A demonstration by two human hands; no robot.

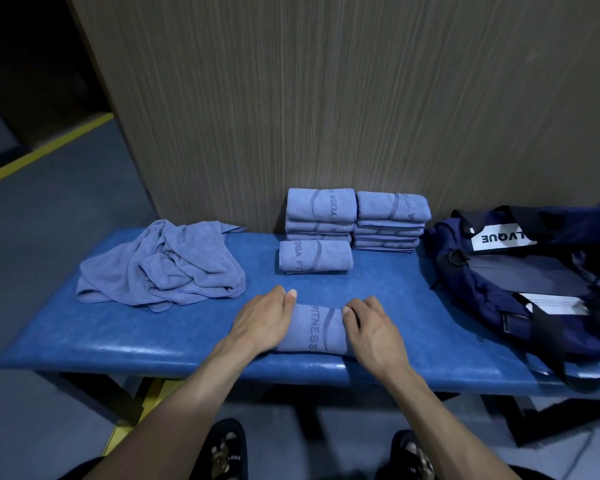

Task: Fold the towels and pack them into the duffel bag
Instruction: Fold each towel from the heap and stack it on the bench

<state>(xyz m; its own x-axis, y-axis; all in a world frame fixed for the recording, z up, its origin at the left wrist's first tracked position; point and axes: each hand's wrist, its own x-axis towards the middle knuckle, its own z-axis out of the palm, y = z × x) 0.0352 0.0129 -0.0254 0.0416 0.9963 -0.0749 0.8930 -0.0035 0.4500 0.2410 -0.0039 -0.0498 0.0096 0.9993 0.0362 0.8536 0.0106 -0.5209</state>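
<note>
Now folded towel (pixel 314 329) between hands: left hand (pixel 260 317), right hand (pixel 369 325) gripping its ends.

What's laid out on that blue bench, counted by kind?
Stacks of folded towels: 2
Single folded towels: 2
Heap of unfolded towels: 1
Duffel bag: 1
Total: 6

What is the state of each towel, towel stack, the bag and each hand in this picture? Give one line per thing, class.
Towel under the hands: folded, flat on the bench.
Single towel: folded, lying alone.
Left stack: folded, piled.
Right stack: folded, piled.
Crumpled towels: unfolded, heaped.
Duffel bag: open, no towels seen inside.
Left hand: gripping the towel's left end.
Right hand: gripping its right end.
</note>
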